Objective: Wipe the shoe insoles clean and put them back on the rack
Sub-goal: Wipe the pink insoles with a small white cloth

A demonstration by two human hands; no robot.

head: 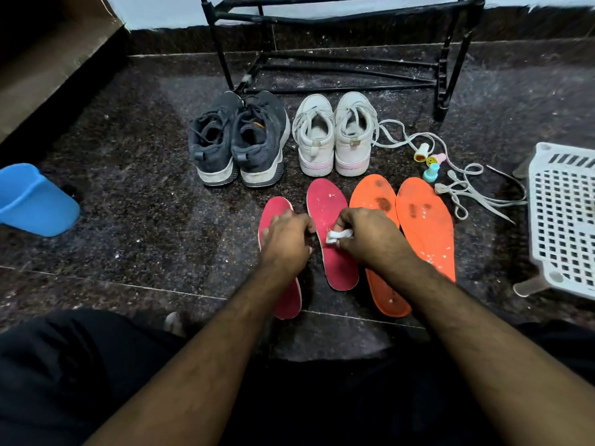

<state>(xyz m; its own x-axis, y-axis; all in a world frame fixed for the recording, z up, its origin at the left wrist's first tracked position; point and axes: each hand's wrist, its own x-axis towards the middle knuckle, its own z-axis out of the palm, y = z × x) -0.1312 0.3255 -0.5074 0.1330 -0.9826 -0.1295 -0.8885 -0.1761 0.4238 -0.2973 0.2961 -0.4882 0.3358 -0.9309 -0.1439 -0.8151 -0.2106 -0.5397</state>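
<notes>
The right hand [370,239] is pinching a small white wipe [338,235] over the second flat pink insole [328,233] lying on the dark speckled floor [145,204]. The left hand [285,243] is resting loose on the first pink insole [273,210].

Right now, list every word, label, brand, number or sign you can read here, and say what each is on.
No readable text anywhere.
Small orange mark on the right dark grey sneaker: too blurred to read.
Yellow smiley-face sign on one of the small pastel plastic bottles: a picture, no words.
Dark smudges on the two orange foam insoles: stains or worn print, illegible.
Pink foam insoles: no print visible.
</notes>
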